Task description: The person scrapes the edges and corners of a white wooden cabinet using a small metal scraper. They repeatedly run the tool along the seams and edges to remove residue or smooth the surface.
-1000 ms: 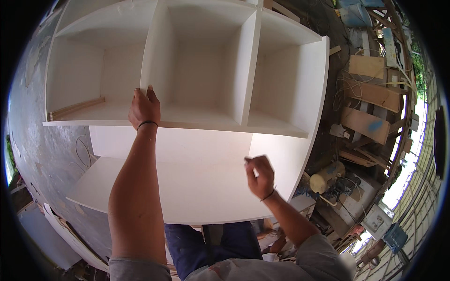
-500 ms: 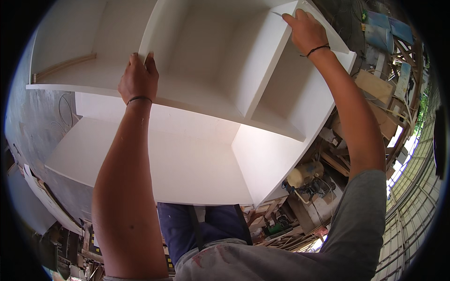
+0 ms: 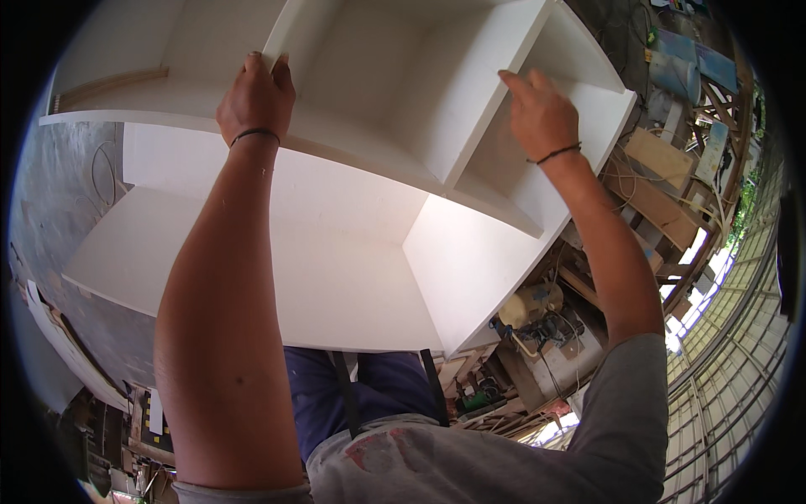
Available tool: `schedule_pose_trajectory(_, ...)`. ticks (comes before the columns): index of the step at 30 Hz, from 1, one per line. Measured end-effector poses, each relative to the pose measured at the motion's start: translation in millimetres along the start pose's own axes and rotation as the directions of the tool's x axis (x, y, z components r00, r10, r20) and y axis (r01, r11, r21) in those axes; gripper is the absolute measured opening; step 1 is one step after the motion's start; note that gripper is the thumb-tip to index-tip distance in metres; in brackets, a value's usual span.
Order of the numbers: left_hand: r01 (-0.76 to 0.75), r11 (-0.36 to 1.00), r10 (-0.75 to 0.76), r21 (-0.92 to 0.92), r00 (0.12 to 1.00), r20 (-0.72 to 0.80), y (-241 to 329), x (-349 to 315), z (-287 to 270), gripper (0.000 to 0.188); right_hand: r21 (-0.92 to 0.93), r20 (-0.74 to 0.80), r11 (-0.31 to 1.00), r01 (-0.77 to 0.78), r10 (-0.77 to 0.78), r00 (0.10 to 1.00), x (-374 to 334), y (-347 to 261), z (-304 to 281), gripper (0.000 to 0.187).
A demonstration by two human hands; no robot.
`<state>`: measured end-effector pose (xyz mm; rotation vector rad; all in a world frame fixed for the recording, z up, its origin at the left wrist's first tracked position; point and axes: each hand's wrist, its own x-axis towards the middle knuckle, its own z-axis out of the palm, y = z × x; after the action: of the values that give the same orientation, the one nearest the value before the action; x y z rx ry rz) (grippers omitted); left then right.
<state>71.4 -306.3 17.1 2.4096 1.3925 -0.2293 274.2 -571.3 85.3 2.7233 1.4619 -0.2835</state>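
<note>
A white cabinet (image 3: pixel 353 312) with open compartments fills the middle of the view. My left hand (image 3: pixel 256 102) is closed around the front edge of its left upright divider (image 3: pixel 290 18), thumb on one side and fingers on the other. My right hand (image 3: pixel 544 118) is at the front edge of the right upright divider (image 3: pixel 483 134), with thumb and forefinger pinched together at the edge. Something thin may be between those fingertips, but it is too small to make out. A dark cord circles each wrist.
A thin wooden strip (image 3: pixel 113 86) lies in the left compartment. On the right are a cream tank-like machine (image 3: pixel 529 304) with hoses, wooden boards (image 3: pixel 659 158) and a blue container (image 3: pixel 674 74). A wire grid (image 3: pixel 714 395) curves along the far right, and a grey wall (image 3: pixel 59 189) is on the left.
My right hand has come down along the right divider's edge, toward me. A thin grey blade-like piece at its fingertips earlier hardly shows now. My left hand stays on its divider; the view has shifted slightly.
</note>
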Motion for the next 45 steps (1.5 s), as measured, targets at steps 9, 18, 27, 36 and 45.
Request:
schedule_pose_trajectory(9,-0.01,1.0,0.01,-0.024,1.0,0.009,-4.2,0.6,-1.3,0.042,0.164,0.248,0.986,-0.043,0.001,0.969,-101.2,-99.2,38.3,0.03)
schedule_pose_trajectory(18,-0.021,0.999,0.022,-0.024,1.0,0.016,-4.5,2.7,1.3,0.042,-0.2,0.051,0.972,0.125,-0.117,0.992,-40.0,-45.2,25.8,0.032)
schedule_pose_trajectory(27,-0.017,1.0,0.017,-0.017,1.0,-0.025,-10.0,0.4,0.8,0.04,0.087,-0.001,0.994,-0.063,0.064,0.998,-38.7,-55.2,14.2,0.029)
schedule_pose_trajectory(36,-0.05,0.994,0.042,-0.092,0.996,-0.081,-3.5,-3.2,-4.4,0.031,0.327,0.49,0.852,-0.409,0.217,0.844,-82.8,-97.4,27.1,0.033)
schedule_pose_trajectory(45,-0.05,0.996,0.045,-0.08,0.998,-0.053,-1.9,-4.2,-2.0,0.029,-0.051,0.209,0.999,-0.003,0.014,0.978,-97.4,-108.7,33.7,0.028)
